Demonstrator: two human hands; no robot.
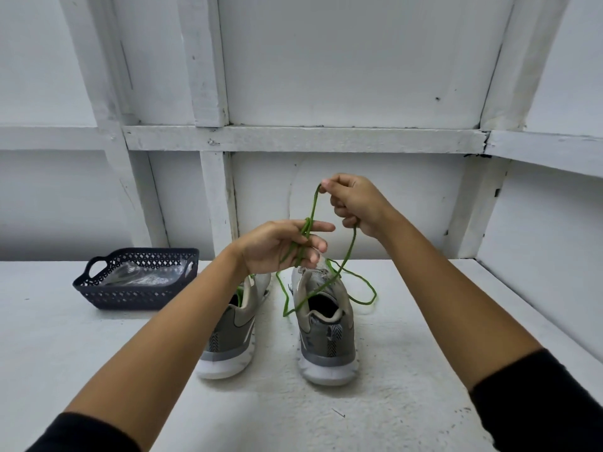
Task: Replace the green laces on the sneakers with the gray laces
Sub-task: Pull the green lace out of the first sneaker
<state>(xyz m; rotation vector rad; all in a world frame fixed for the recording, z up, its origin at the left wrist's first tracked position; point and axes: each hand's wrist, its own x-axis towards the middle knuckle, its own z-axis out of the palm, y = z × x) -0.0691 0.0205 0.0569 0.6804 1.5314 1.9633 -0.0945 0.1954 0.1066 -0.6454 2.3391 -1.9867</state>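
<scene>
Here, my left hand [277,247] hovers above the sneakers [233,326], fingers stretched rightward with the green lace [350,252] wound round them; my right hand [357,203], higher and farther, pinches that lace; slack trails over the right sneaker [326,337].

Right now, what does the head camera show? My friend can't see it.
A person holds a green lace above two gray sneakers on a white table: the right hand pinches it high, the left hand has it looped round its fingers. A dark basket sits left.
</scene>
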